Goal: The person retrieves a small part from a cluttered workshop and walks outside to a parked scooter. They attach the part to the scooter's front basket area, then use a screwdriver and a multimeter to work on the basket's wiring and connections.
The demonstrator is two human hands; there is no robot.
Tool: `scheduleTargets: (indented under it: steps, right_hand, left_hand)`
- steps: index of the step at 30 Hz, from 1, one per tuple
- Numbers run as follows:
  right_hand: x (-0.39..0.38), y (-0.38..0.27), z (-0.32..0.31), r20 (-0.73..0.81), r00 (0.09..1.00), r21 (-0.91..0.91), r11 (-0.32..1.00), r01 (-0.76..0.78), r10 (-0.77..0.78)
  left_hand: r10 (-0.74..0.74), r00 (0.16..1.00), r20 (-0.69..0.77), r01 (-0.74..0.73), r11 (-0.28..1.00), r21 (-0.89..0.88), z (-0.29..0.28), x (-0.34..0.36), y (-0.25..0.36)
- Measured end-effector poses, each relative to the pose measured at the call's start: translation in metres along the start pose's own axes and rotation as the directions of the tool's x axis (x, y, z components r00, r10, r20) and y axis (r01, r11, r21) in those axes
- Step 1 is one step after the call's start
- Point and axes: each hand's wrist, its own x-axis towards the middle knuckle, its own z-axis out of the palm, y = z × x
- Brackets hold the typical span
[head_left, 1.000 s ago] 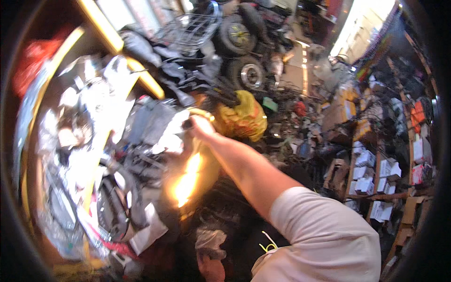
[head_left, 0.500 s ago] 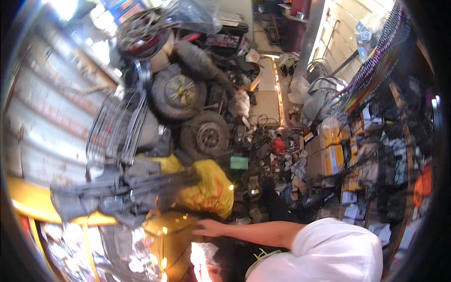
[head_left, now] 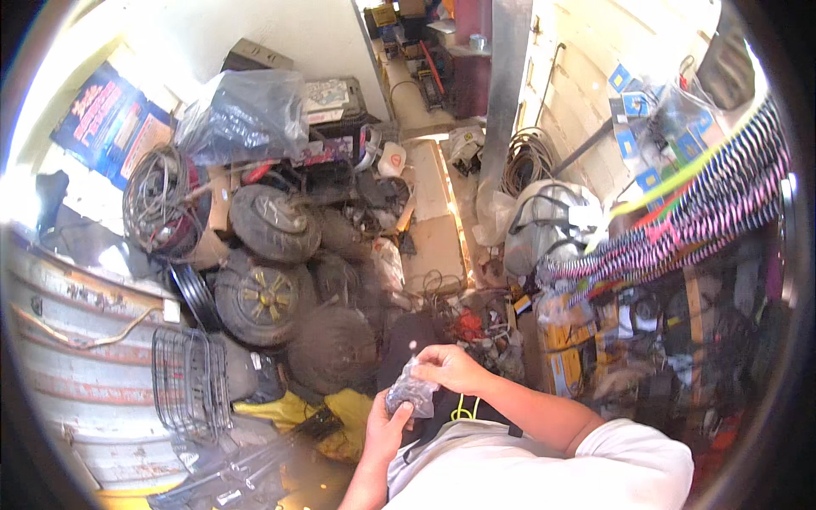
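Both hands are on a small clear plastic bag (head_left: 418, 387) with dark contents, held in front of my body. My left hand (head_left: 387, 432) grips its lower end, the thumb lying over the plastic. At the upper end, the fingers of my right hand (head_left: 453, 370) pinch the bag's edge. What exactly is inside cannot be made out. Below my hands are my white shirt (head_left: 527, 467) and a bright yellow-green cord (head_left: 463, 410) at the waist.
Several small tyred wheels (head_left: 262, 295) are piled to the left, near a wire basket (head_left: 189, 382) and yellow plastic (head_left: 344, 416). A coil of cable (head_left: 166, 200) lies behind them. Patterned cords (head_left: 680, 242) hang at the right above cluttered shelves. Loose parts cover the floor ahead.
My right arm has drawn back from the yellow surface at lower left. Both hands are now together on the small bag, and the view has turned, bringing more of the far wall into sight.
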Motion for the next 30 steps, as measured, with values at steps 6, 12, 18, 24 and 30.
scheduleTargets:
  steps: [6, 12, 18, 24, 30]
  right_hand:
    - [0.149, -0.077, -0.120, -0.336, 0.921, -0.060, 0.980, 0.189, -0.198]
    - [0.464, -0.159, -0.345, -0.497, 0.745, -0.524, 0.838, 0.151, -0.445]
    - [0.621, -0.165, -0.576, -0.910, 0.406, -0.166, 0.830, -0.533, 0.080]
    - [0.686, -0.341, -0.618, -0.822, 0.570, -0.087, 0.985, -0.152, 0.016]
    - [0.867, -0.512, -0.650, -0.700, 0.709, 0.139, 0.990, 0.024, 0.081]
  left_hand:
    - [-0.054, 0.990, 0.129, 0.043, 0.995, 0.092, 0.057, 0.208, 0.086]
    - [-0.122, 0.989, 0.090, 0.124, 0.992, -0.020, 0.122, 0.522, 0.184]
    - [-0.075, 0.993, 0.087, 0.087, 0.986, -0.145, 0.178, 0.701, 0.334]
    - [0.016, 0.985, 0.172, -0.001, 0.996, -0.086, 0.223, 0.849, 0.491]
    - [-0.218, 0.939, 0.267, 0.270, 0.947, -0.176, 0.304, 1.106, 0.578]
